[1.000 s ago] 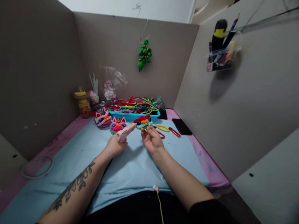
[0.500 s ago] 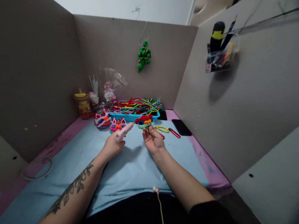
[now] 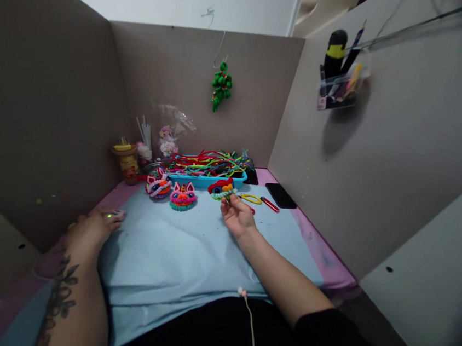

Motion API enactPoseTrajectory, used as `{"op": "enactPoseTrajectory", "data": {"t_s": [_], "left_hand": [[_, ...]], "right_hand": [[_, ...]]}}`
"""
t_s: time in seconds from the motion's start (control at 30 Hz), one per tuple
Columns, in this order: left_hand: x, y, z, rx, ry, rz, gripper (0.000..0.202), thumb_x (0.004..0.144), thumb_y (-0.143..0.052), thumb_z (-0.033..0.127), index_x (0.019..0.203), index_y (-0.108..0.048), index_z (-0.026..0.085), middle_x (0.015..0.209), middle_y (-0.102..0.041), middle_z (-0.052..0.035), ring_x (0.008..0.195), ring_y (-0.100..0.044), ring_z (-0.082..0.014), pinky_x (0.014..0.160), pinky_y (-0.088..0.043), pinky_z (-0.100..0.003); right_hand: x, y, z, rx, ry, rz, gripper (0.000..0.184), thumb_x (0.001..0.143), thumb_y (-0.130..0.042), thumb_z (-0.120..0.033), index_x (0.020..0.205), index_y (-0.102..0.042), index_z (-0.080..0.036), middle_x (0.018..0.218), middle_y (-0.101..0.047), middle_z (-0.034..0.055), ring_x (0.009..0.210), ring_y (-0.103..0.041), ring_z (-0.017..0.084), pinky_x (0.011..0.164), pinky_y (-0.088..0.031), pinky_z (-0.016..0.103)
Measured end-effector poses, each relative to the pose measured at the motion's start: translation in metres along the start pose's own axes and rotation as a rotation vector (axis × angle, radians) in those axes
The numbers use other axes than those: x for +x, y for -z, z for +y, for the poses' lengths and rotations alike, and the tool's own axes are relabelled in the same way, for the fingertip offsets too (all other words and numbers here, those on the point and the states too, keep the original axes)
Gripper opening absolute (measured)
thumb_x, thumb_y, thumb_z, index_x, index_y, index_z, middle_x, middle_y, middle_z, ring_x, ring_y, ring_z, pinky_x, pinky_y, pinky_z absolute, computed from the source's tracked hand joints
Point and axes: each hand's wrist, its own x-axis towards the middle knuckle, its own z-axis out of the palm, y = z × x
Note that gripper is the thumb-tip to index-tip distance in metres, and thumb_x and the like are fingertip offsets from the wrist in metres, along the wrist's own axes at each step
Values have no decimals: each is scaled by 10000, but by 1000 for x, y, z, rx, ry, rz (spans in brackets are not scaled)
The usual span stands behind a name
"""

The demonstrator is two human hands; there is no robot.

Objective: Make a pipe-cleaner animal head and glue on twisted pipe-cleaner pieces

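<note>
My left hand (image 3: 89, 231) is low over the left edge of the table, a little blurred. Its fingers are closed round a pale pink glue gun (image 3: 116, 216) with a small green light; most of the gun's body is hidden by the hand. With its palm turned up, my right hand (image 3: 238, 215) pinches a fuzzy pipe-cleaner head (image 3: 221, 189) in red, blue, orange and light green. Two similar finished-looking heads sit on the cloth: a pink and teal one (image 3: 183, 196) and a pink, white and orange one (image 3: 158, 186).
A blue tray (image 3: 197, 181) heaped with coloured pipe cleaners stands at the back. Yellow-handled pliers (image 3: 251, 199), a red tool (image 3: 269, 204) and a black phone (image 3: 280, 196) lie at right. Jars (image 3: 128, 163) fill the back left corner. Grey partitions (image 3: 198, 92) enclose the table.
My left hand has swung left with the glue gun, away from the pipe-cleaner head to the table's left edge. My right hand keeps its hold, almost still.
</note>
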Motion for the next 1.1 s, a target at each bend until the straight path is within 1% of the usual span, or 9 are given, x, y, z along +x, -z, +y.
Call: {"op": "enactPoseTrajectory", "data": {"t_s": [0.07, 0.17, 0.27, 0.33, 0.43, 0.53, 0.63, 0.93, 1.1], "left_hand": [[-9, 11, 17, 96, 26, 23, 576, 710, -528, 560, 1046, -582, 96, 1070, -572, -239, 980, -544, -446, 711, -452, -562], [-27, 13, 68, -248, -356, -42, 516, 743, -549, 457, 1123, -575, 109, 1170, -566, -179, 1060, -534, -326, 871, -436, -445], [-46, -9, 130, -802, -445, -467, 417, 737, -578, 466, 988, -656, 141, 1044, -654, -122, 982, -578, -268, 838, -455, -378], [-57, -32, 166, -1105, -280, -791, 371, 696, -662, 416, 947, -670, 143, 1018, -666, -120, 963, -592, -258, 793, -463, -348], [-67, -59, 200, -1583, 28, -1035, 237, 714, -687, 297, 916, -672, 175, 1031, -663, -86, 939, -604, -207, 794, -460, -313], [-68, -69, 210, -1926, 192, -1029, 96, 795, -605, 218, 856, -670, 183, 946, -680, -51, 865, -616, -157, 819, -460, -291], [-65, -68, 207, -2072, 277, -1044, 191, 862, -513, 267, 795, -658, 163, 826, -679, -54, 799, -621, -153, 804, -474, -293], [-61, -67, 202, -2159, 484, -954, 243, 870, -470, 251, 716, -622, 139, 639, -641, -62, 636, -609, -164, 621, -487, -283], [-57, -65, 196, -2158, 511, -800, 226, 871, -467, 272, 787, -629, 139, 688, -664, -62, 635, -615, -166, 607, -491, -295]], "right_hand": [[-1, 0, 1, -5, -10, -5, 129, 699, -658, -99, 701, -577, -200, 634, -659, -43, 672, -664, 109, 633, -561, 218], [-1, 0, 2, -5, -30, -15, 118, 710, -653, -103, 712, -581, -196, 644, -667, -34, 676, -667, 113, 635, -565, 220], [-3, 1, 2, 2, -43, -43, 106, 728, -643, -107, 724, -584, -196, 659, -674, -29, 673, -671, 114, 626, -569, 218], [-3, 1, 1, 12, -45, -65, 106, 741, -633, -106, 732, -584, -199, 661, -676, -33, 665, -672, 110, 615, -573, 212], [-4, 0, -1, 34, -51, -84, 107, 762, -609, -98, 741, -584, -200, 665, -681, -32, 653, -671, 102, 601, -575, 197], [-4, -1, 1, 41, -65, -96, 103, 777, -589, -99, 764, -585, -202, 679, -684, -28, 654, -671, 104, 598, -581, 205], [-5, -3, 6, 35, -82, -100, 101, 777, -590, -98, 782, -581, -199, 701, -685, -23, 672, -672, 110, 606, -581, 210], [-12, -11, 12, -76, -165, -106, 135, 727, -641, -76, 737, -550, -175, 680, -662, -28, 669, -657, 86, 601, -542, 157], [-15, -8, 8, -390, -279, -166, 192, 640, -730, -161, 698, -547, -163, 638, -621, -13, 629, -633, 113, 524, -493, 187]]}}
